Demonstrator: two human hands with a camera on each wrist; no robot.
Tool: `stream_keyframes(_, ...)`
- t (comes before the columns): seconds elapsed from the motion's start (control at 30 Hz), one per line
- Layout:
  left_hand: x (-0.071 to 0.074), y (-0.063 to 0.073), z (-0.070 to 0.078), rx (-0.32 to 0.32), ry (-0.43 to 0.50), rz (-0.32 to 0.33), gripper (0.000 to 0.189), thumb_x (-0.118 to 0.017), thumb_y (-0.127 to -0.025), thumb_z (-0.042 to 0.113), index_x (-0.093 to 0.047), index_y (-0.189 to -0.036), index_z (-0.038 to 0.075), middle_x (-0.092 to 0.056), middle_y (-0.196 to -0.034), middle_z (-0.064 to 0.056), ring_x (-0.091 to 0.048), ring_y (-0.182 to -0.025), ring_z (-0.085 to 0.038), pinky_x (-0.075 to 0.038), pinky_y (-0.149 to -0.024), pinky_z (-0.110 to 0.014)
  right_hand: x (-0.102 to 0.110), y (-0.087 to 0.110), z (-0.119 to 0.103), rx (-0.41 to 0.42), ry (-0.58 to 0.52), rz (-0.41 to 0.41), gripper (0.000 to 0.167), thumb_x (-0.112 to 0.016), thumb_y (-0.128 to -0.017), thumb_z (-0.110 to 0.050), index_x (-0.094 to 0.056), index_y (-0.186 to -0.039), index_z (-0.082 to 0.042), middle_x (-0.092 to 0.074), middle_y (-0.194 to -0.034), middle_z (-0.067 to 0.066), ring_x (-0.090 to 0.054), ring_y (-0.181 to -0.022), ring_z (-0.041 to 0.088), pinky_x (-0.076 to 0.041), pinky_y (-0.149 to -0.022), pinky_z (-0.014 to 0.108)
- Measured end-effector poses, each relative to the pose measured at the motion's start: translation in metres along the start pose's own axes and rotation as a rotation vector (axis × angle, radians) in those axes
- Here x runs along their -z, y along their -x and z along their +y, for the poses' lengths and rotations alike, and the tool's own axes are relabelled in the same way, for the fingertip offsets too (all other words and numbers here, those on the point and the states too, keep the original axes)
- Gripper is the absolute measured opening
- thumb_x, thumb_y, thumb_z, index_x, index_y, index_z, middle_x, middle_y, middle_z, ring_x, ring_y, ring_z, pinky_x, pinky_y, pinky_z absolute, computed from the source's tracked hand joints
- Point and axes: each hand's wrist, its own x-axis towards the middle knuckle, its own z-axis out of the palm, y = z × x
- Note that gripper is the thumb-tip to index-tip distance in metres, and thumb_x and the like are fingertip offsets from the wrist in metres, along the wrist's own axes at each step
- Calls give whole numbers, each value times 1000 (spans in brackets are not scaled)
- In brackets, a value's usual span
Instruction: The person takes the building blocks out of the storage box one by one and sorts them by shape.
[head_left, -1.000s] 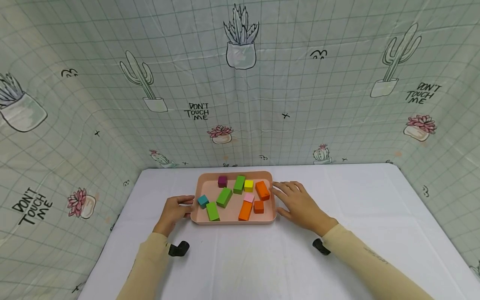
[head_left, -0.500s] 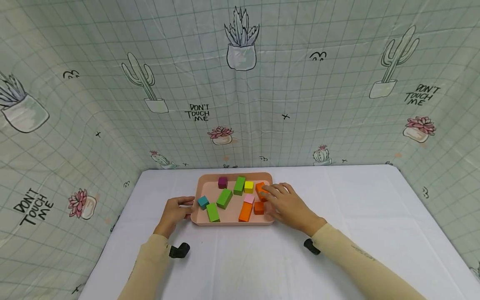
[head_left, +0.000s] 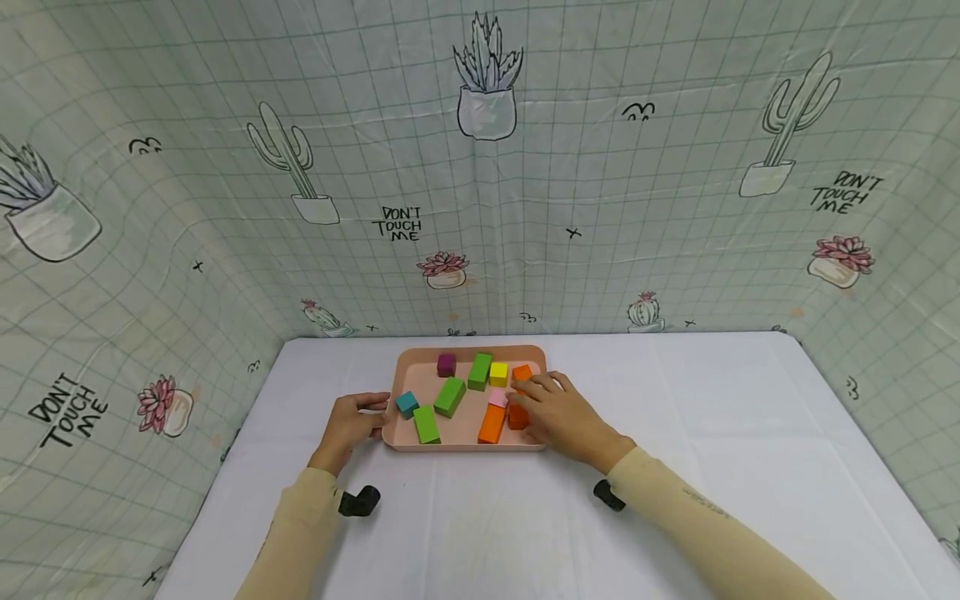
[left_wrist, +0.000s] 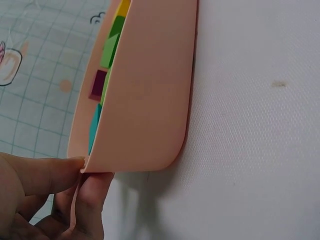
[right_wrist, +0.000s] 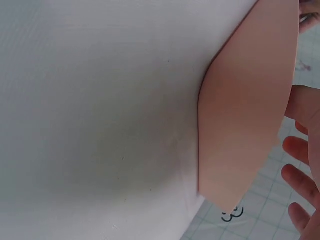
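Note:
A pink tray (head_left: 465, 447) of coloured wooden blocks stands on the white table. My left hand (head_left: 348, 425) pinches its left rim between thumb and fingers, seen close in the left wrist view. My right hand (head_left: 558, 417) reaches over the tray's right side, fingers spread and slightly bent. Beneath them lie an orange cube (head_left: 517, 417) and a long orange block (head_left: 521, 372), both partly covered. In the right wrist view the thumb (right_wrist: 301, 102) dips behind the tray wall, so its tip is hidden. A pink block (head_left: 497, 397) touches another long orange block (head_left: 491, 426).
Also in the tray are a yellow cube (head_left: 498, 374), a purple cube (head_left: 446, 365), a teal cube (head_left: 407, 405) and green blocks (head_left: 450, 397). A cloth backdrop (head_left: 570, 167) with plant drawings rises behind the table (head_left: 480, 525).
My right hand has moved left from beside the tray's right edge to over the orange blocks. The left hand and the tray have stayed put.

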Motion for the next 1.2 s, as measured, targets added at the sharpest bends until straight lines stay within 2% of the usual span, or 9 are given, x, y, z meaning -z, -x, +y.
stream_keyframes(0.17, -1, 0, 0, -7, -2, 0, 38, -67, -96, -8, -65, -134, -12, -67, -124, -28, -63, -77, -14, -53, -63, -21, -2, -2, -1, -4, -3, -12, 53, -88, -88, -27, -69, -136, -13, -67, -139, 7, -55, -133, 32, -43, -115, 54)
stream_keyframes(0.37, -2, -1, 1, -5, -5, 3, 39, -67, -96, -9, -66, -134, -11, -67, -124, -27, -62, -76, -13, -53, -63, -21, -9, -4, 2, 15, 23, 1, 43, -89, -87, -22, -74, -125, -13, -73, -124, 3, -61, -122, 29, -45, -112, 50)
stream_keyframes(0.6, -1, 0, 1, -6, -9, 8, 39, -66, -95, -9, -65, -134, -12, -66, -124, -28, -60, -74, -10, -53, -63, -20, -11, -6, 1, 2, 14, -11, 38, -89, -87, -23, -77, -122, -13, -75, -118, 3, -61, -115, 27, -46, -112, 48)
stream_keyframes(0.83, 0, 5, -2, 8, 0, 16, 39, -67, -94, -10, -66, -133, -12, -67, -125, -29, -62, -74, -12, -53, -62, -21, -14, -8, -2, 0, -2, -19, 34, -89, -87, -27, -79, -117, -14, -78, -113, 3, -62, -110, 26, -48, -108, 47)
stream_keyframes(1.0, -1, 4, 0, 7, -2, 13, 40, -67, -95, -8, -66, -134, -11, -66, -127, -29, -61, -75, -10, -53, -63, -21, -12, -10, -1, -9, -7, 5, 33, -91, -86, -25, -80, -115, -14, -79, -110, 2, -61, -106, 25, -49, -106, 45)
stream_keyframes(1.2, -1, 3, 1, 5, 7, 9, 40, -67, -95, -9, -65, -135, -11, -65, -128, -30, -61, -74, -10, -53, -62, -21, -8, -8, 0, 7, -21, 40, 36, -93, -83, -21, -80, -115, -12, -78, -110, 3, -62, -108, 26, -49, -108, 45)
